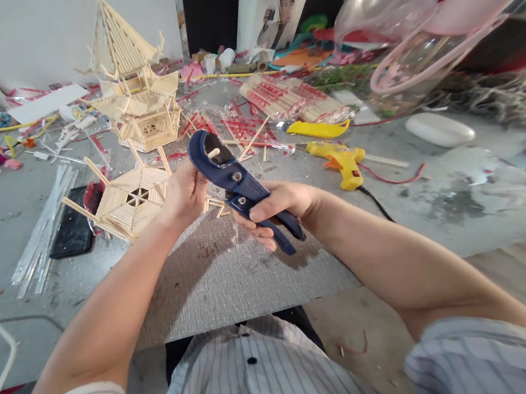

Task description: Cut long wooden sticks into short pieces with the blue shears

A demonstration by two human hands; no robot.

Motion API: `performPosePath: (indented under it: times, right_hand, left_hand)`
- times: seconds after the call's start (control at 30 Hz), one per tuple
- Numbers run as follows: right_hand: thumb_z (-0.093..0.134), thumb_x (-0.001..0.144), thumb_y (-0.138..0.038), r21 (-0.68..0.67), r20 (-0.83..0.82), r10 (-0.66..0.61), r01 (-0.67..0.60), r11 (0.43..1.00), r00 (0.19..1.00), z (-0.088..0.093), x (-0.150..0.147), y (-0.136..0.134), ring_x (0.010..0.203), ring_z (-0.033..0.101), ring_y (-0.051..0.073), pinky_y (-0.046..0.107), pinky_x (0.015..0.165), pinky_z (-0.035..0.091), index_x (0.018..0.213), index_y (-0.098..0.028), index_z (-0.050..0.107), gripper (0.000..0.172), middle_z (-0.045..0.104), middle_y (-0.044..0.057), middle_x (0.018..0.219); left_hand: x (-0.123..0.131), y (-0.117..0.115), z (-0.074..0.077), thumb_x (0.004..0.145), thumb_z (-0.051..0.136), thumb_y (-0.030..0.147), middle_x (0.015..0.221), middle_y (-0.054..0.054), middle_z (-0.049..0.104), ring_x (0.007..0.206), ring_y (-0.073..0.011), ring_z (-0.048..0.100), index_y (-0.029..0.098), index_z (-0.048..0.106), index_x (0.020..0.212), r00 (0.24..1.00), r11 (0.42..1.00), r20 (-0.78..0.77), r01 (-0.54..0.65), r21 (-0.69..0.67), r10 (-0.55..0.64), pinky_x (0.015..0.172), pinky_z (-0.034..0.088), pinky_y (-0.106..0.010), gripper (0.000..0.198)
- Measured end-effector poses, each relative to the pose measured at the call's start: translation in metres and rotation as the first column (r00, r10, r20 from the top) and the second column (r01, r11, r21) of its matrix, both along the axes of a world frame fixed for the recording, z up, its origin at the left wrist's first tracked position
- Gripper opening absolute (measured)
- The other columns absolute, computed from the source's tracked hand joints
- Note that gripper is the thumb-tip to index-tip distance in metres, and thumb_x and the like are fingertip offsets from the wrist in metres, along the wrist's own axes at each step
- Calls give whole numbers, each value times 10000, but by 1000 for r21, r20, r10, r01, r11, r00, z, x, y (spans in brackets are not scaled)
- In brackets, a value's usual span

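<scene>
Head view: the cutter [248,186] is held above a littered grey table [192,290] by the right hand [280,206], fingers wrapped round its handles; the grip of the left hand [187,191], beside its head, cannot be told. Beyond, a pagoda [153,95] is backed by a white wall [28,34].

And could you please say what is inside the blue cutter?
A pale stick tip shows inside the blue cutter; any further length is covered by it and the left hand.

Smooth blue finish on your cutter [257,190], metal bolts [236,176] glinting; matt, bare wood across that pagoda [146,101]; glossy yellow plastic on the glue gun [348,160]; rough, weave-textured tabletop [193,296] before you!
</scene>
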State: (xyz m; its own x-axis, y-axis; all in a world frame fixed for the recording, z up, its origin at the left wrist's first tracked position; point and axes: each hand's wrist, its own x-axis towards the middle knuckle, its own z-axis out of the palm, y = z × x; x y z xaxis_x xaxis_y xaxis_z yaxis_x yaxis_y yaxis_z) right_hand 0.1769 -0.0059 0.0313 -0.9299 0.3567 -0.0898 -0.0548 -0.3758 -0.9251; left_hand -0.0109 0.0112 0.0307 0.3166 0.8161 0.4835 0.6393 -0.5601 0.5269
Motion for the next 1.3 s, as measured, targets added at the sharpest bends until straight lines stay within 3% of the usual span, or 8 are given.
performPosePath:
  times: [0.1,0.3,0.47,0.7,0.8,0.93,1.1,1.3]
  right_hand:
    - [599,701,-308,-50,50,-54,56,997,997,6,-3,-6,353,472,74,183,349,403,683,-133,501,201,518,-39,456]
    - [573,702,-319,-49,56,-81,84,995,995,13,-4,-9,332,451,74,180,335,402,684,-159,472,191,507,-45,438]
    - [542,708,-363,-150,-12,2,-4,989,1000,10,-2,-8,333,447,75,182,337,398,694,-170,445,217,481,-52,444]
    - [506,536,-320,-150,-104,12,-27,988,995,-6,-1,-1,663,627,200,409,673,530,890,-153,447,396,634,84,739]
    - [478,442,-292,-167,-104,-32,14,986,994,-13,-4,-2,740,626,228,455,712,519,913,-159,443,491,650,128,861]
    - [402,387,-274,-213,-132,-45,16,977,990,-13,-9,-6,859,619,248,482,742,508,951,-163,428,575,635,158,1001]
    - [374,403,-266,-252,-260,139,-206,945,956,-7,-12,-6,1009,592,267,489,760,508,994,-143,404,604,596,185,1114]
    - [416,411,-236,-299,-361,369,-481,824,856,-18,-5,10,1149,505,334,531,767,502,1049,-68,412,660,555,253,1174]
  left_hand:
    - [-2,1,-3,887,310,277,758,-55,611,783,-166,586,200,538,749,1000,1000,22,-19,10,19,741,469,-307,278]
    - [0,1,-2,901,282,334,692,-41,588,713,-156,559,211,535,756,996,996,28,-84,0,84,694,462,-291,317]
    - [-1,3,-5,904,260,434,684,-28,566,670,-147,550,215,542,777,997,998,52,-64,-19,65,652,450,-284,379]
    - [1,0,-2,891,336,360,630,-13,530,640,-139,529,197,526,710,998,1000,62,-19,-7,19,627,428,-269,310]
    - [3,-2,1,878,365,324,614,-11,524,641,-141,529,190,535,712,996,999,89,-11,36,8,632,438,-272,273]
    - [5,-3,1,882,378,346,787,-34,619,797,-154,577,189,589,892,992,996,111,-73,51,67,736,465,-281,264]
    - [5,-1,-3,876,405,405,829,-37,655,803,-150,604,178,637,903,967,992,249,18,125,-49,720,489,-272,326]
    - [-1,7,-3,802,517,496,609,-4,595,633,-126,584,194,658,819,892,966,373,246,77,-256,563,486,-252,335]
